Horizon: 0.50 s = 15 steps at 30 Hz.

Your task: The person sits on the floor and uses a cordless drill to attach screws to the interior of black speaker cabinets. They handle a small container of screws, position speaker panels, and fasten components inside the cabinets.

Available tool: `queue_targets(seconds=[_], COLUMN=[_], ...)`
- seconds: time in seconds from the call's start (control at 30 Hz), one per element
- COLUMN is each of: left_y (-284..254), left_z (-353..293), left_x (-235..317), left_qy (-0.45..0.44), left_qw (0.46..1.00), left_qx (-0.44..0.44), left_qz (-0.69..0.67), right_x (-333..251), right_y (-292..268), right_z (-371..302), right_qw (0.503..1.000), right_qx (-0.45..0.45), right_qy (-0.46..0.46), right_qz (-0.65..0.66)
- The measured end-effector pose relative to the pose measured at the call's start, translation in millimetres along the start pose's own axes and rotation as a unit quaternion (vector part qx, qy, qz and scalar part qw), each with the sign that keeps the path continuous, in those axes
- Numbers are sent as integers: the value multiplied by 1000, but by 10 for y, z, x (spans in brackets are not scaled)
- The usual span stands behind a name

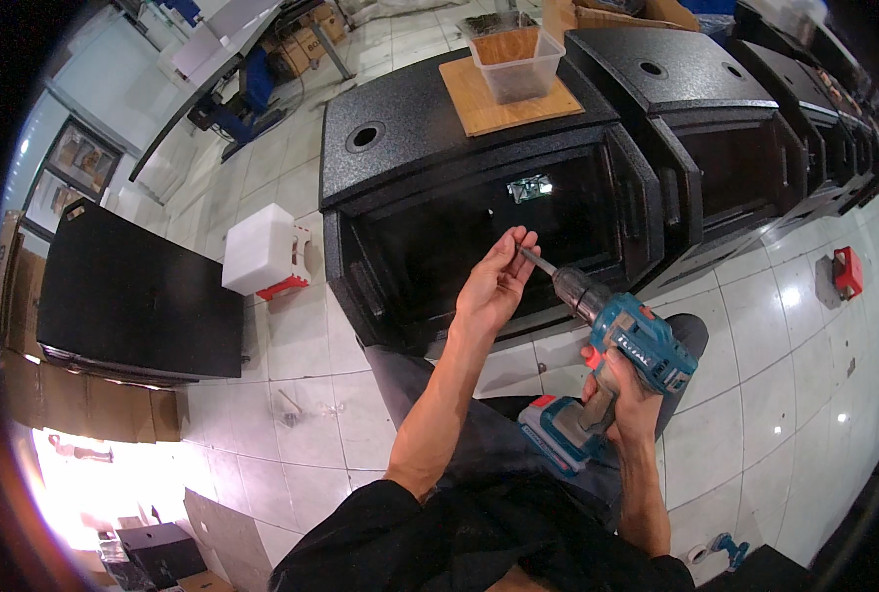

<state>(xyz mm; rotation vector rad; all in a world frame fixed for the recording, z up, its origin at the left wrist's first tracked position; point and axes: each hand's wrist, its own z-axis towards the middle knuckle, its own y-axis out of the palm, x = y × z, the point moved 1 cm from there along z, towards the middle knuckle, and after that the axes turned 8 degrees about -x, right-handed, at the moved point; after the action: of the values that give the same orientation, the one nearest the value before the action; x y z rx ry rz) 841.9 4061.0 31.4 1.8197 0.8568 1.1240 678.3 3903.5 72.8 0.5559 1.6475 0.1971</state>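
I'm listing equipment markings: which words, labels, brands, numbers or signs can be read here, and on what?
Blue-green drill, in the right hand: pale lettering on its side; I don't copy out printed wording.
Brown carton at the back: dark lettering, also not copied.
Any other markings are too small or blurred to read.

A hand could reach into the recessed front of the nearest cabinet (410, 148), though the left hand (498, 281) and the drill (647, 345) stand before it; a tub (528, 84) on a board (484, 118) blocks part of its top, and a second cabinet (656, 89) crowds its right side
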Motion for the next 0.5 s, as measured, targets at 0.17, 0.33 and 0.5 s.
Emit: queue_targets(seconds=[0.17, 0.33, 0.5], left_y=[-59, -109, -268], left_z=[262, 679, 1078], left_x=[35, 131, 231], left_qy=[-22, -74, -127], left_qw=[999, 995, 985], left_qx=[-12, 20, 9], left_qz=[30, 71, 114], right_x=[18, 160, 205], right_y=[306, 589, 837], right_z=[191, 487, 742], right_qw=[998, 998, 995], right_qx=[28, 54, 92], right_qy=[-51, -29, -26], right_qz=[30, 29, 7])
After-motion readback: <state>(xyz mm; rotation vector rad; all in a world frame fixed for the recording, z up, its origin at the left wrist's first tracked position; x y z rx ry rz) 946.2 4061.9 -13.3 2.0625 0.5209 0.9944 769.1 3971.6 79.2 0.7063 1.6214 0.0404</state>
